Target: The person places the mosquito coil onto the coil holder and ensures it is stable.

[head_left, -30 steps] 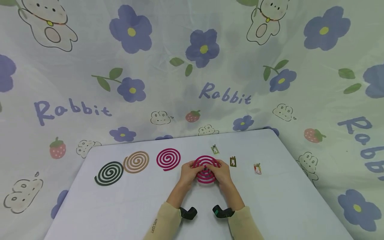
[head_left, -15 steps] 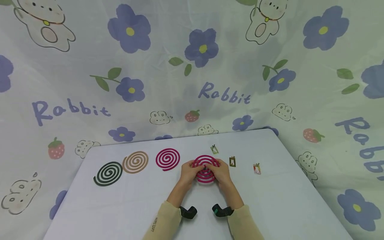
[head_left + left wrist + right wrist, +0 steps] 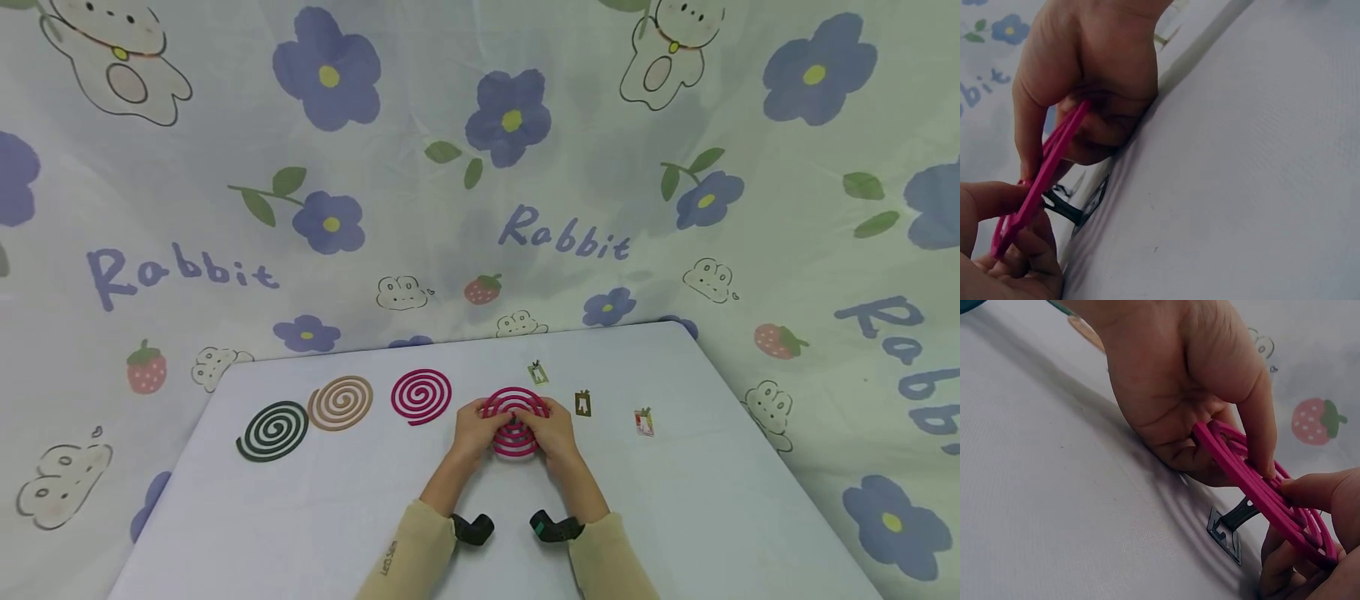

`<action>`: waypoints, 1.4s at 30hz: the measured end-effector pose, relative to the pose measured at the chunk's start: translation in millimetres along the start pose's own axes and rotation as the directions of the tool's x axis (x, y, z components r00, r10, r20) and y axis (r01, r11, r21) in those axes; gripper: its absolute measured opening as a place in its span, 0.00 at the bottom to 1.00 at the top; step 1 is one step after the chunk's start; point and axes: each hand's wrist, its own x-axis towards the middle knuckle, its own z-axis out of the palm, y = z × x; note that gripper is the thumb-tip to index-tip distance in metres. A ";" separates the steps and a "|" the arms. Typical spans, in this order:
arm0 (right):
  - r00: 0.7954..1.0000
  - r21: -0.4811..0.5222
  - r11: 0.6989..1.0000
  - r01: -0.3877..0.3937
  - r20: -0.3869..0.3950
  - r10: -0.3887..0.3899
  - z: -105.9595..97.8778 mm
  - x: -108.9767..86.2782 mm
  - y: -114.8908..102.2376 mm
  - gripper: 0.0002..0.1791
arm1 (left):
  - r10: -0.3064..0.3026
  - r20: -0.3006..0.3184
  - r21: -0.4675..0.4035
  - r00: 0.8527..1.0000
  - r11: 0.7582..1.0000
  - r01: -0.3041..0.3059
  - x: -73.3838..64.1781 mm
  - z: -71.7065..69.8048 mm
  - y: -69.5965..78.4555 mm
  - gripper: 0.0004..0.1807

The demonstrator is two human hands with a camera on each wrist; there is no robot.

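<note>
Both hands hold a magenta mosquito coil [image 3: 514,447] above the table. My left hand [image 3: 474,432] grips its left side, my right hand [image 3: 553,430] its right side. The thumbs meet near the coil's centre, with fingers underneath. Below that centre a dark metal coil stand [image 3: 1235,517] shows in the right wrist view. Its tip is hidden by the coil and fingers, so I cannot tell how far it sits in the coil. Edge-on in the left wrist view, the coil [image 3: 1050,165] looks tilted.
To the left lie a second magenta coil [image 3: 422,397], a tan coil [image 3: 341,403] and a dark green coil [image 3: 272,431]. At right are a green stand [image 3: 537,372], a brown stand [image 3: 582,404] and a red-and-white stand [image 3: 644,422]. A printed cloth [image 3: 435,192] hangs behind the white table [image 3: 337,517].
</note>
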 end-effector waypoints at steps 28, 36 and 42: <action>1.000 -0.031 1.000 0.001 0.024 -0.001 -2.0 7.7 -11.1 0.21 | -0.015 -0.004 -0.024 1.000 1.000 0.015 4.6 2.4 7.7 0.19; 0.999 -0.064 0.998 -0.009 0.031 0.011 -2.6 9.2 -7.7 0.23 | 0.003 -0.006 -0.004 1.000 1.000 -0.003 5.2 2.1 4.1 0.17; 0.999 -0.084 0.996 -0.019 0.038 0.022 -4.3 10.1 -8.0 0.22 | -0.007 -0.010 0.019 1.000 1.000 0.007 3.9 3.2 4.7 0.18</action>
